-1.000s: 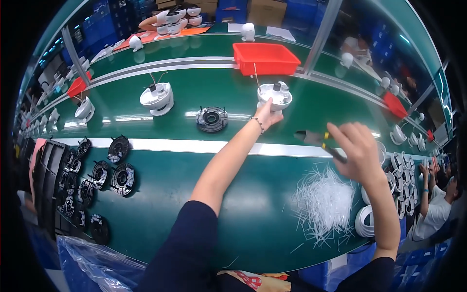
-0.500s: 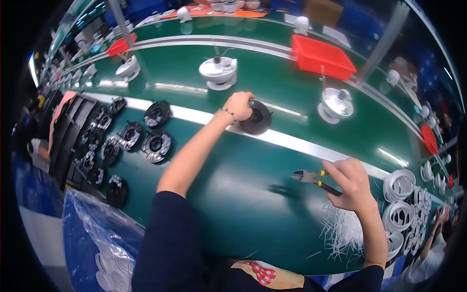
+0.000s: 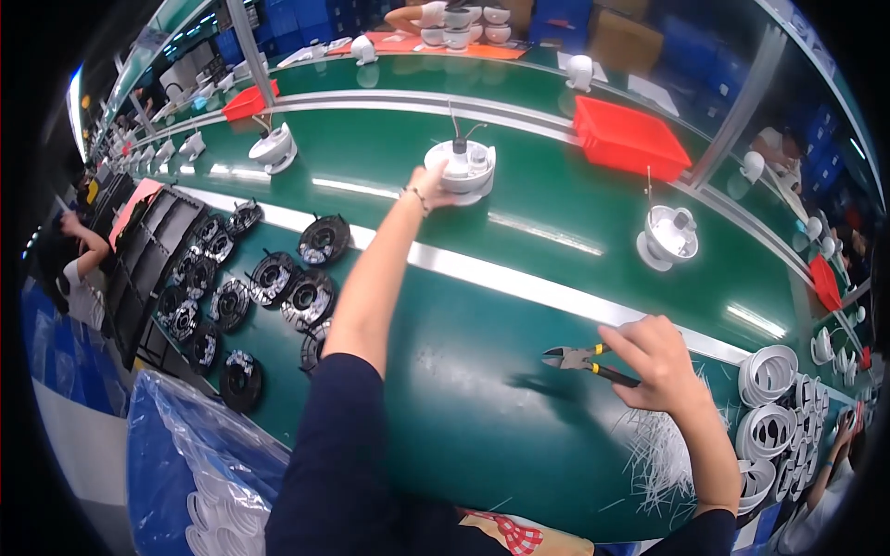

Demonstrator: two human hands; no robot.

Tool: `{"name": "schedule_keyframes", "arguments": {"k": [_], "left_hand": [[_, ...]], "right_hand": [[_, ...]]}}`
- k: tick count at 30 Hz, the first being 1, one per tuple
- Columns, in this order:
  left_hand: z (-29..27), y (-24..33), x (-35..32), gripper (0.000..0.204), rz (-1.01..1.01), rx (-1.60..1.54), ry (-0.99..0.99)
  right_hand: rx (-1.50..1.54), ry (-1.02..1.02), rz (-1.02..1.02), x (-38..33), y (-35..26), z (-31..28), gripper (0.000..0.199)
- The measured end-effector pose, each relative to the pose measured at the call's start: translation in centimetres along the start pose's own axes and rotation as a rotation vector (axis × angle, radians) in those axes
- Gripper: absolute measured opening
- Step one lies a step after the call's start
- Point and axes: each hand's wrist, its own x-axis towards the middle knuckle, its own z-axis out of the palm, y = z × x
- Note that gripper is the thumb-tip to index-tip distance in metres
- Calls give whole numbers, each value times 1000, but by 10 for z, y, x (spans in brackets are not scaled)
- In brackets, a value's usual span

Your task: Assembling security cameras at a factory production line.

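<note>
Currently left hand (image 3: 434, 183) reaches far across green surface (image 3: 482, 389), fingers touching white round housing (image 3: 461, 167) on belt, grip unclear. Right hand (image 3: 660, 360) clasps cutters (image 3: 584, 359). Black discs (image 3: 306, 298) wait at left; work looks mid-cycle.

Factory assy line: long green conveyor belt (image 3: 556, 213), white housings (image 3: 461, 167), red parts bin (image 3: 629, 139), co-workers nearby.

- A round housing (image 3: 461, 168) sits on the far belt (image 3: 556, 213), the left hand (image 3: 428, 185) touching it.
- Round parts (image 3: 278, 287) lie left.
- The right hand (image 3: 656, 360) holds cutters (image 3: 584, 359) near, right.
- Ring stacks (image 3: 769, 408) lie far right.
</note>
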Motion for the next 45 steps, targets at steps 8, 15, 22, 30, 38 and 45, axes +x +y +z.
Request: {"name": "schedule_keyframes", "arguments": {"k": [8, 15, 22, 30, 38, 45], "left_hand": [[37, -13, -77, 64, 316, 128, -276], [78, -23, -188, 63, 212, 153, -477], [88, -27, -216, 62, 196, 178, -516], [103, -38, -215, 64, 115, 117, -537], [137, -55, -128, 64, 782, 318, -264], [145, -74, -20, 42, 162, -497, 57]], "right_hand": [[-158, 216, 201, 5, 16, -29, 58], [-390, 222, 292, 38, 30, -27, 50], [-464, 145, 325, 40, 23, -16, 55], [-494, 65, 384, 12, 17, -31, 38], [-98, 157, 158, -36, -33, -52, 60], [285, -221, 197, -69, -96, 48, 62]]}}
